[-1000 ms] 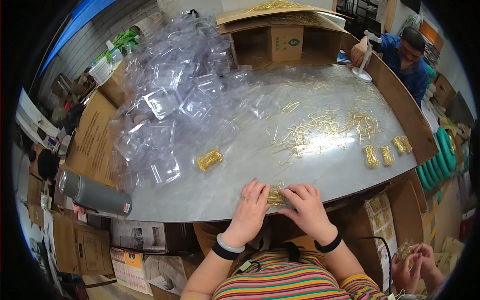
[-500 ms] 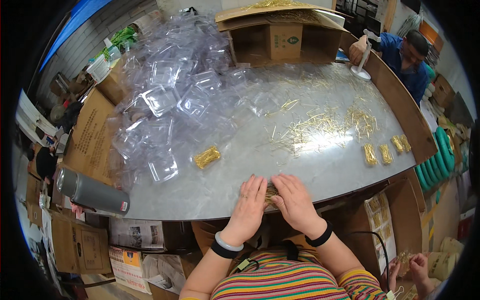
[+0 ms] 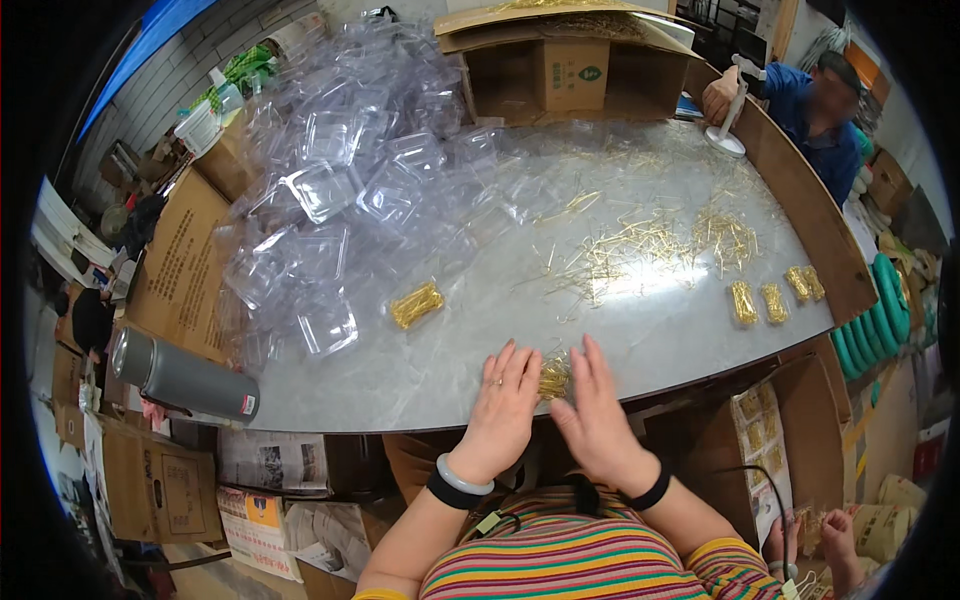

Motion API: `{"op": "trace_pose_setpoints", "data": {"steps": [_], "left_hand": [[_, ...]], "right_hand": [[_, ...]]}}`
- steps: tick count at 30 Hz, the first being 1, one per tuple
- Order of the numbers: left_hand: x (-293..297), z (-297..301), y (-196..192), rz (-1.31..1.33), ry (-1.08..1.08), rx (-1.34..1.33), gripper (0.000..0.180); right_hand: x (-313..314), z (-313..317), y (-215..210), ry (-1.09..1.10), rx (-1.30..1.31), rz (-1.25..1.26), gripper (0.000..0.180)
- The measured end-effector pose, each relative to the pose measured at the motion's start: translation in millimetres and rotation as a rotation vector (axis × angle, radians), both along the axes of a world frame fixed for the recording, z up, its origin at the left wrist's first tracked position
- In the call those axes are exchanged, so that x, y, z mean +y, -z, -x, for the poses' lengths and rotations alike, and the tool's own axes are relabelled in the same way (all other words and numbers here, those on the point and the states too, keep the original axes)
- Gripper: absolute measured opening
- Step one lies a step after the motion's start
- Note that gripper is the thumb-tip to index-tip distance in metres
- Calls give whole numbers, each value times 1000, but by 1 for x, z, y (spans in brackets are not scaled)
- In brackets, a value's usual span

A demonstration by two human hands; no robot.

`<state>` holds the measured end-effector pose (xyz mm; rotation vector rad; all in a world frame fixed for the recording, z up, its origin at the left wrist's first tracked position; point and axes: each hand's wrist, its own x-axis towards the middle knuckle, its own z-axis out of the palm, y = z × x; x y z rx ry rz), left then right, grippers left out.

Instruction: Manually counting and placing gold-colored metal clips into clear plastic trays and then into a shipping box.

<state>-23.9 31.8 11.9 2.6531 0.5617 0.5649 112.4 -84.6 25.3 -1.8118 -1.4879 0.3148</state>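
Near the table's front edge lies a small bundle of gold wire hooks (image 3: 553, 376), between my two hands. My left hand (image 3: 503, 400) rests along the bundle's left side, fingers stretched out flat. To the right of it, my right hand (image 3: 598, 420) has its fingers straight and thumb apart, with a narrow gap to the bundle. Another gold hook bundle in a clear plastic shell (image 3: 416, 304) sits to the left. Farther off, loose gold hooks (image 3: 640, 245) are strewn across the grey table (image 3: 480, 335).
Clear plastic shells (image 3: 330, 190) are heaped at the left. A grey bottle (image 3: 185, 378) lies at the left edge. Several packed hook bundles (image 3: 771, 303) line the right edge. An open cardboard box (image 3: 575, 80) stands at the back; a co-worker (image 3: 815, 125) is beyond the right-hand board.
My right hand has moved off the bundle to the right, and its fingers have spread. More of the hook bundle shows between my hands. My left hand has stayed nearly in place.
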Motion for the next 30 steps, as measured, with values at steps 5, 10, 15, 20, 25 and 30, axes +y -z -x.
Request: {"op": "trace_pose_setpoints", "data": {"steps": [5, 10, 15, 20, 25, 30], "left_hand": [[5, -1, 2, 42, 30, -15, 53], [3, 0, -1, 25, 3, -16, 53], [2, -3, -2, 45, 7, -26, 55], [3, 0, -3, 15, 27, -36, 62], [5, -3, -6, 5, 59, 3, 60], [5, 1, -4, 32, 44, -6, 57]], "right_hand": [[34, 9, 11, -45, 40, -170, 71], [30, -21, -7, -44, 198, -110, 61], [31, -44, -4, -230, -166, -38, 48], [15, -41, -16, -70, 3, -81, 39], [-1, -38, -10, 49, -266, -94, 24], [21, -35, 4, 37, -167, -136, 20]]}}
